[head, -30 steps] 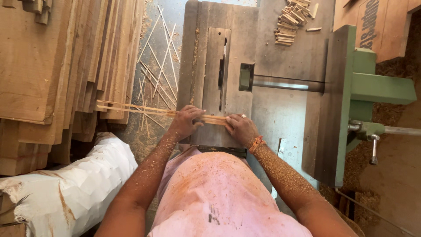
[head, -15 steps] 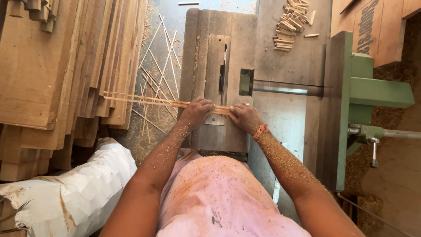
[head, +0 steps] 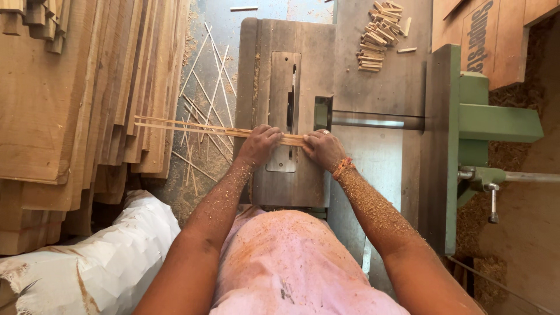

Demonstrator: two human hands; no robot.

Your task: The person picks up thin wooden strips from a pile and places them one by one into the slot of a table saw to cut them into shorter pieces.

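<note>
Seen from above, a stack of wooden boards [head: 70, 99] fills the upper left of the frame, its far edges cut off by the picture border. Below it, in the lower left corner, sits a crumpled white sack [head: 99, 262], partly out of view. Just right of the boards, loose thin sticks [head: 204, 87] lie crisscrossed on a dusty floor.

At centre, a bundle of thin wooden strips [head: 192, 128] runs sideways from the boards across a table saw top [head: 286, 70]. The left hand [head: 259, 144] is closed over the strips, and the right hand [head: 322, 149] is closed over their right end; the two hands sit close together with a short bare stretch of strips between them. The strip ends under the right hand are hidden. The blade slot [head: 290, 105] lies just above the hands; the blade itself is hard to make out. Both forearms are coated in sawdust.

In the upper right, a pile of short offcuts [head: 379, 35] rests on the table. Further right stands a green machine frame [head: 466, 122], beyond it a partly cut-off board.
</note>
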